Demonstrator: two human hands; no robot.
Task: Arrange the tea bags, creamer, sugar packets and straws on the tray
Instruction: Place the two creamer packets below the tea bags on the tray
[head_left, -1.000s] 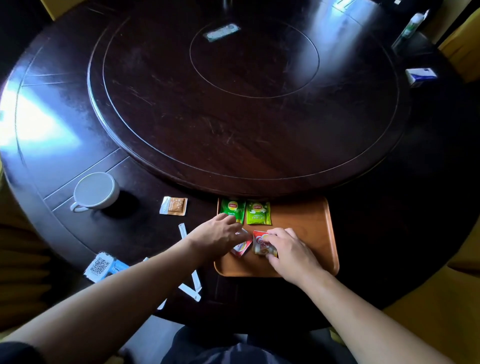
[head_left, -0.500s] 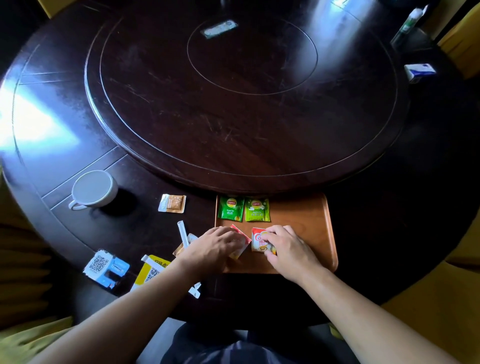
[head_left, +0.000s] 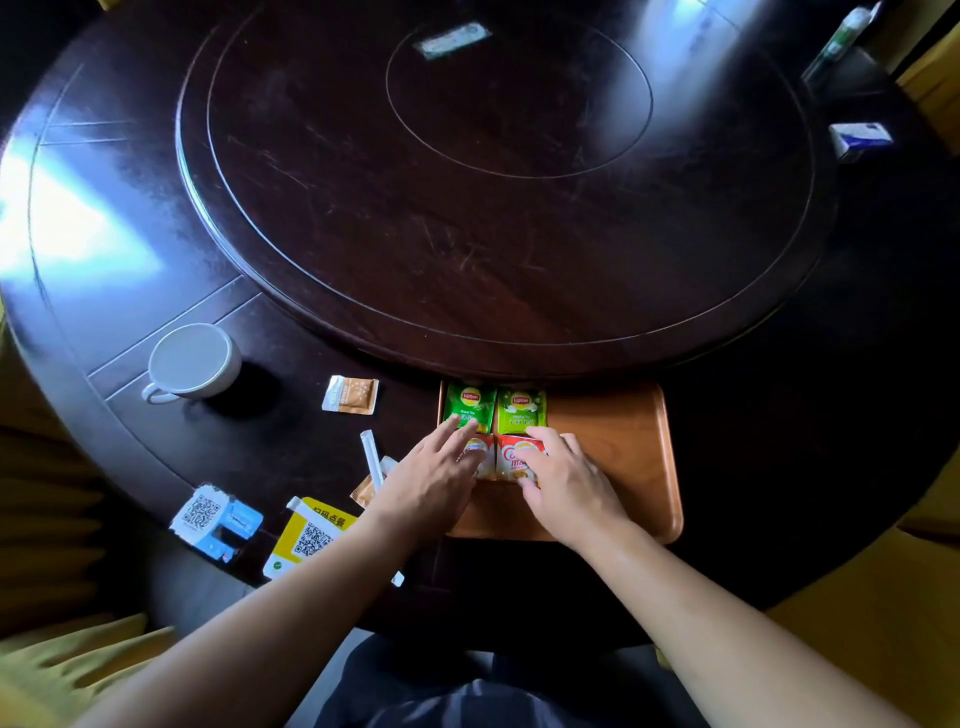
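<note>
My left hand (head_left: 436, 475) now lies flat with its fingers spread over the left creamer packet (head_left: 479, 457), fingertips reaching toward 12 o'clock and touching the lower edge of the dark green tea bag (head_left: 470, 406). Half a second ago that creamer packet sat tilted under my fingers at the tray's left edge; now it lies square, edge to edge with the right creamer packet (head_left: 511, 456). My right hand (head_left: 563, 478) still rests on that right packet, fingers loosely spread and pressing down, not pinching anything. The four packets form a two-by-two block in the 10 o'clock corner of the tray (head_left: 623, 457), with the light green tea bag (head_left: 521, 411) beside the dark one.

On the counter (head_left: 130, 291) at 9 o'clock from the tray, the sugar packet (head_left: 350, 395) lies where it was, and a wrapped straw (head_left: 372, 460) lies just beside my left wrist, with another brownish packet (head_left: 366, 486) partly under it. The white cup (head_left: 192, 361), the blue QR stand (head_left: 215, 519) and the yellow QR card (head_left: 311, 535) have not moved.
</note>
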